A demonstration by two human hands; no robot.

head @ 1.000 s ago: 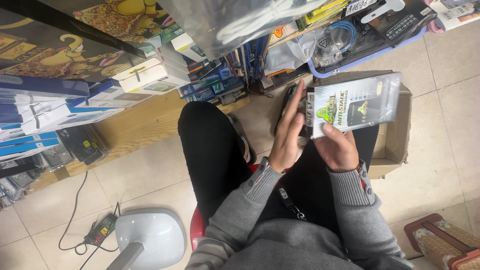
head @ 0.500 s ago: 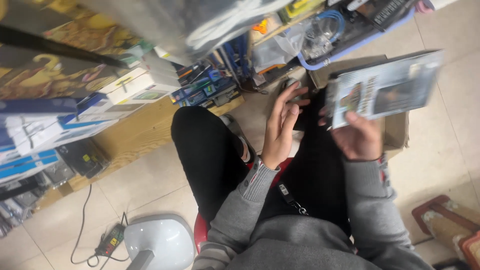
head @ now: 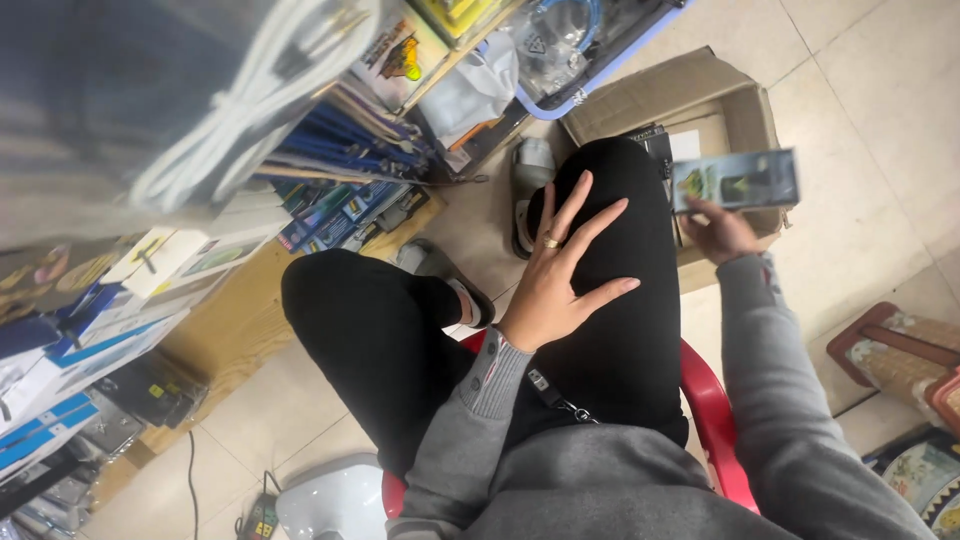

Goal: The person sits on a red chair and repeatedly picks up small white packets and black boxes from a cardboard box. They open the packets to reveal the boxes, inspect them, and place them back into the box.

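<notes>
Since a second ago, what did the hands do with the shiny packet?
The left hand let go of the packet and came down flat on the right knee. The right hand carried the packet out to the right, over the cardboard box, and keeps hold of it. The person stays seated on the red chair.

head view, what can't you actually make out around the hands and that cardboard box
- Flat package in the right hand: motion-blurred, its print can't be made out.
- Cardboard box: the right knee and the package hide much of what's inside.
- Left hand: its palm lies on the black trouser leg, underside hidden.
- Blurred bag with white cable, top left: too close to the camera, out of focus.
</notes>
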